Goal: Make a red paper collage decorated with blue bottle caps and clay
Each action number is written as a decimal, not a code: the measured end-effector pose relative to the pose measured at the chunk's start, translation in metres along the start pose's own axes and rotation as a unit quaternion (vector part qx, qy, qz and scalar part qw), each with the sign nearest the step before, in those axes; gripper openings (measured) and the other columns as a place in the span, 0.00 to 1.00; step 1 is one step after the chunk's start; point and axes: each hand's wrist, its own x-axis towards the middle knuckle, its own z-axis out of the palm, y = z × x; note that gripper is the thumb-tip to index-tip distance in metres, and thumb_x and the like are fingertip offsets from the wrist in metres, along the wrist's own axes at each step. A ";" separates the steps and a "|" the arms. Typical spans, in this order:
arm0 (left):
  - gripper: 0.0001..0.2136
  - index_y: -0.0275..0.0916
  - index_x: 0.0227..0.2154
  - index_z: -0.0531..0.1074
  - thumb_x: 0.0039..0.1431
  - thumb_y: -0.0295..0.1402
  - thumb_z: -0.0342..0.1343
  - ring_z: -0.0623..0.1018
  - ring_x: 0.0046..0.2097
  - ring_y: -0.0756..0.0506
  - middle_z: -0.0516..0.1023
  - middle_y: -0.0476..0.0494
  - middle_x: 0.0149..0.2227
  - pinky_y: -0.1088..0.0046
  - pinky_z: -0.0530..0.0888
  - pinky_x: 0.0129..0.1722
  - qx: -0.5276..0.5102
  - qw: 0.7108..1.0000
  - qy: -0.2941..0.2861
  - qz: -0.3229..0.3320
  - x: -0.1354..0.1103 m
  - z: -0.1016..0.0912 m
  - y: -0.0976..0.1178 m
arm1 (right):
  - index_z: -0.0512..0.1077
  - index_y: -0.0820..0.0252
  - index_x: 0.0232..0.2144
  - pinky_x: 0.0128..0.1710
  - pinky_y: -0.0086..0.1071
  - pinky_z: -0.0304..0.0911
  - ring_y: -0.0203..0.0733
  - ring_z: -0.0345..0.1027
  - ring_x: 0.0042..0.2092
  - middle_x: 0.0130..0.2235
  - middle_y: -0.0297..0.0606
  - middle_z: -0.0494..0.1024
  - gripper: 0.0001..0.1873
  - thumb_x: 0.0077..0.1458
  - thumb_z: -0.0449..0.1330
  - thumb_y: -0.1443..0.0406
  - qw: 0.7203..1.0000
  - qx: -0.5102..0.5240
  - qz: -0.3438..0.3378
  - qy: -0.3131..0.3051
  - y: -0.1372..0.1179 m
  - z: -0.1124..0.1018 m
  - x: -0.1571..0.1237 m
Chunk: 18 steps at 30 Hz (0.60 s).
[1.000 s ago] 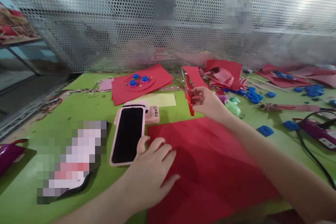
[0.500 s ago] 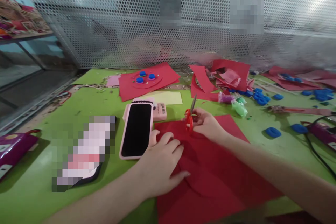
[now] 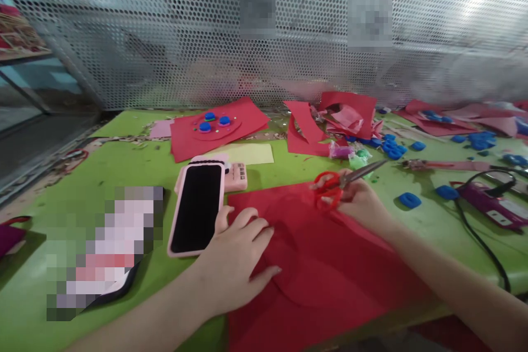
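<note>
A large red paper sheet point(image 3: 325, 269) lies on the green table point(image 3: 119, 170) in front of me. My left hand point(image 3: 235, 258) rests flat on the sheet's left edge, fingers spread, right next to a phone in a pink case point(image 3: 197, 208). My right hand point(image 3: 363, 203) is closed around red-handled scissors point(image 3: 336, 184) above the sheet's far edge; the blades point right and away.
A pink calculator point(image 3: 235, 175) and yellow paper point(image 3: 247, 154) lie behind the phone. Red sheets with blue pieces point(image 3: 216, 124), red scraps point(image 3: 334, 118) and several blue pieces point(image 3: 408, 199) litter the back and right. A purple tool with black cord point(image 3: 490, 206) sits right. A perforated metal screen point(image 3: 264, 38) closes the back.
My right hand brought the scissors from the back of the table down to the red sheet's far edge and turned the blades to the right. The left hand stayed on the sheet.
</note>
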 end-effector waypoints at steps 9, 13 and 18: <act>0.19 0.41 0.48 0.69 0.57 0.44 0.50 0.68 0.53 0.34 0.76 0.41 0.48 0.41 0.56 0.53 0.015 1.000 0.014 -0.018 0.001 0.000 0.003 | 0.65 0.56 0.31 0.32 0.35 0.73 0.46 0.75 0.37 0.34 0.40 0.78 0.19 0.40 0.69 0.58 0.999 -0.038 0.010 0.039 -0.005 -0.022 -0.041; 0.18 0.41 0.48 0.69 0.57 0.43 0.50 0.69 0.53 0.34 0.76 0.41 0.48 0.42 0.56 0.53 0.036 0.999 0.020 -0.016 0.001 0.000 0.004 | 0.63 0.55 0.31 0.35 0.36 0.73 0.47 0.75 0.39 0.33 0.39 0.77 0.19 0.42 0.68 0.57 0.998 -0.040 0.007 0.046 -0.004 -0.028 -0.059; 0.19 0.40 0.50 0.68 0.56 0.41 0.51 0.68 0.53 0.33 0.75 0.40 0.48 0.43 0.57 0.52 0.068 0.997 0.035 0.003 0.000 0.003 0.003 | 0.61 0.53 0.31 0.39 0.36 0.72 0.45 0.74 0.41 0.35 0.37 0.76 0.17 0.45 0.67 0.62 0.999 -0.018 0.001 0.026 0.000 -0.032 -0.079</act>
